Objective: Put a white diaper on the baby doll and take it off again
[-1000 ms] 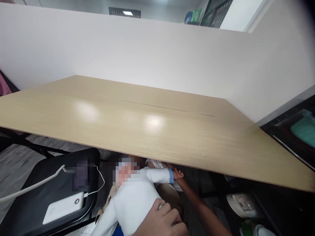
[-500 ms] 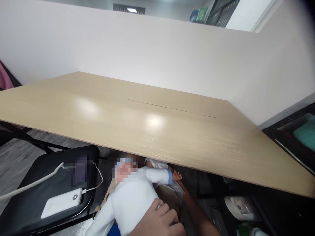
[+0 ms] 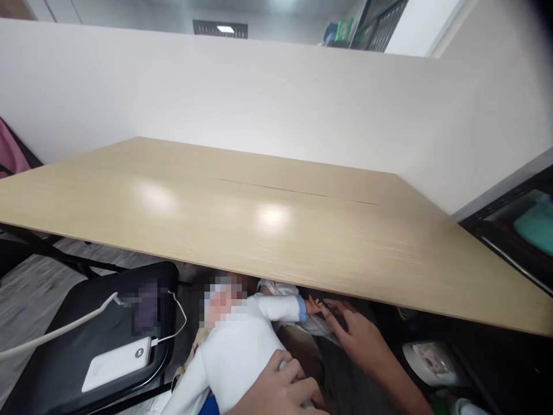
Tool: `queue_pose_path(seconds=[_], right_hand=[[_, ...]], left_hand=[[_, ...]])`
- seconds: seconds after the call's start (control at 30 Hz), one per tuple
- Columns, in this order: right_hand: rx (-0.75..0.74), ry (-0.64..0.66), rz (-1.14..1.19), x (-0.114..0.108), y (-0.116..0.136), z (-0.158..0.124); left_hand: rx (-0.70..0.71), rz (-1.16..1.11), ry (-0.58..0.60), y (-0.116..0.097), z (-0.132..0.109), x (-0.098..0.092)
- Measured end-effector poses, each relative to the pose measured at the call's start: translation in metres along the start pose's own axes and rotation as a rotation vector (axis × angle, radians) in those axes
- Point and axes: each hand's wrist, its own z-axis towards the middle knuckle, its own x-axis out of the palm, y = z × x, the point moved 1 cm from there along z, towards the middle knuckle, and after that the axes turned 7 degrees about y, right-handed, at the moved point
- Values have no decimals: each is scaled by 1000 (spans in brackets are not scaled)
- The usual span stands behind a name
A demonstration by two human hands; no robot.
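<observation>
A doll [image 3: 242, 351] in a white long-sleeved top with blue cuffs lies tilted below the table's near edge, its head blurred out. My left hand [image 3: 280, 386] is at the bottom middle, its fingers curled over the lower part of the doll's body, with a little pale material showing between them. To the right, my right hand [image 3: 356, 337] reaches in with thumb and fingers apart, the fingertips at the doll's small outstretched hand [image 3: 313, 306]. Whether they touch it is hard to tell. White cloth lies behind the doll's arm.
A wooden table [image 3: 216, 213] spans the view before a white partition [image 3: 259, 98]. At the left, a black chair [image 3: 64, 346] bears a white power bank [image 3: 116, 364], cables and a blurred dark device. Dark shelving with a clear container [image 3: 432, 363] stands lower right.
My right hand has come up from beside the legs to the doll's small hand, its fingers now showing. My left hand stays on the doll. The view has shifted slightly.
</observation>
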Motion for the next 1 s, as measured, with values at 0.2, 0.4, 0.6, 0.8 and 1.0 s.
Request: queue_pose_path(seconds=[0.2,0.4,0.6,0.8,1.0], right_hand=[[-274,64,-244,15,67,-40],[-289,298,-365,39,107,21],[-295,376,-329,44,126,27],[-316,331,-347,42,144,11],[-361,290,-246,31,154,2]], left_hand=[[32,10,31,-2,0,-3],[56,4,-73,2,-4,-14],[-428,-92,-11,3,-84,-71],[-1175,-310,-168,16,-187,-82],[-1415,-715,40,32,-233,-65]])
